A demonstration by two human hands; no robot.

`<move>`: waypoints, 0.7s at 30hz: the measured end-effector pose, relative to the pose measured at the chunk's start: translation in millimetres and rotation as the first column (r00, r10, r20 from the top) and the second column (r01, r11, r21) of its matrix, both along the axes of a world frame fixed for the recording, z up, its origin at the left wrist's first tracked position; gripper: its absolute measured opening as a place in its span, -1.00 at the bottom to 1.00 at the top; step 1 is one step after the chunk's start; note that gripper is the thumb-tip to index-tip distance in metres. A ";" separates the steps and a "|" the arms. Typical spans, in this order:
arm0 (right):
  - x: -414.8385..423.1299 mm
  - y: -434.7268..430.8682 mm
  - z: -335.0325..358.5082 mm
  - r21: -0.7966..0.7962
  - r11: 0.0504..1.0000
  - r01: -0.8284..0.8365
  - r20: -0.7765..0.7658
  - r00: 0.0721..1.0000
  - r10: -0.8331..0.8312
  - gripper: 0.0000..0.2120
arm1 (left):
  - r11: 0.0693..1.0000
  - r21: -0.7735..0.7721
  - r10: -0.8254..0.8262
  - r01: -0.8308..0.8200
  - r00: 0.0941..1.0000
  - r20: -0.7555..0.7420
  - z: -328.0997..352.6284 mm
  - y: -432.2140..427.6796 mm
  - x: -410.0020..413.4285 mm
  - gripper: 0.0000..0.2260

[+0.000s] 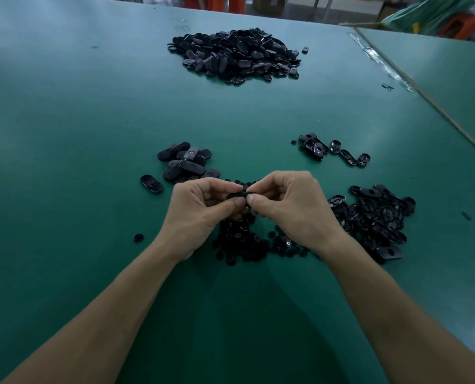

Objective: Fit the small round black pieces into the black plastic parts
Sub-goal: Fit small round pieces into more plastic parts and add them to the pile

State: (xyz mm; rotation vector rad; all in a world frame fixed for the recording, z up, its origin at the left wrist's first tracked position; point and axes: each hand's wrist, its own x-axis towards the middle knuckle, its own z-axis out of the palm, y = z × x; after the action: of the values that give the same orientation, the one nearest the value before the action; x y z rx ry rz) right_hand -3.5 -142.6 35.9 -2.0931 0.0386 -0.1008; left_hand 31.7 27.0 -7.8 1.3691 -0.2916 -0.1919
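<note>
Just above the green tabletop (92, 120), the left hand (203, 206) and right hand (286, 203) pinch opposite ends of one black part (237, 195), thumbs pressed along its near edge, seemingly to steady it while a round piece seats. The round pieces (247, 242) lie heaped directly beneath, within easy reach; more parts sit in a left pile (186, 164), a right pile (375, 217) and a far pile (236, 54).

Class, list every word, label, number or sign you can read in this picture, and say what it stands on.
None can be read.
The black plastic parts show only pale glints, too small to tell as marks.
The green table bears no print.
</note>
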 end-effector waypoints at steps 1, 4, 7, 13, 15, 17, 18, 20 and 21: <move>-0.1 1.4 -0.8 -0.009 1.000 0.011 0.005 1.000 -0.011 -0.91 | 1.000 0.007 0.006 -0.006 1.000 0.004 0.3 0.0 -0.2 -0.83; 0.3 3.0 -3.3 0.010 1.000 0.029 -0.005 1.000 -0.029 -0.93 | 1.000 -0.002 0.025 -0.025 1.000 -0.007 1.6 -0.3 -1.0 -0.84; -0.5 0.4 -3.6 0.036 0.999 0.012 -0.018 1.000 -0.012 -0.96 | 0.999 -0.024 0.038 -0.038 0.999 -0.017 2.9 -0.9 -2.4 -0.87; 1.4 -3.6 1.1 0.013 0.996 -0.088 -0.032 0.996 0.089 -0.91 | 0.997 0.012 0.078 -0.078 0.997 0.016 -1.4 -1.2 -0.9 -0.77; 8.7 -11.3 2.8 0.024 0.996 -0.080 -0.038 0.996 0.081 -0.88 | 0.994 0.007 0.111 -0.111 0.993 0.031 -2.4 -2.3 -0.3 -0.83; 22.4 -27.4 1.6 -0.048 0.998 0.045 0.009 0.999 -0.045 -0.84 | 0.984 -0.028 0.179 -0.179 0.983 0.025 -3.4 -1.5 2.0 -0.87; 30.5 -38.6 0.3 -0.133 0.980 0.146 0.044 0.989 -0.142 -0.81 | 0.975 -0.055 0.216 -0.215 0.976 0.011 -3.9 -0.6 3.7 -0.88; 46.6 -62.6 -2.2 -0.309 0.900 0.309 0.092 0.951 -0.295 -0.71 | 0.953 -0.110 0.278 -0.281 0.960 -0.037 -4.4 1.4 7.8 -0.89; 53.8 -74.2 -4.6 -0.373 0.864 0.338 0.078 0.940 -0.333 -0.66 | 0.941 -0.135 0.304 -0.312 0.950 -0.073 -4.6 1.9 10.1 -0.88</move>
State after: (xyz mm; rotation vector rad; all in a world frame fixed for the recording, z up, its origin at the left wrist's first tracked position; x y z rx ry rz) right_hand 50.3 -216.7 31.3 -2.4580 0.4100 -0.3566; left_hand 41.8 29.0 -12.4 1.2443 -0.0436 0.0549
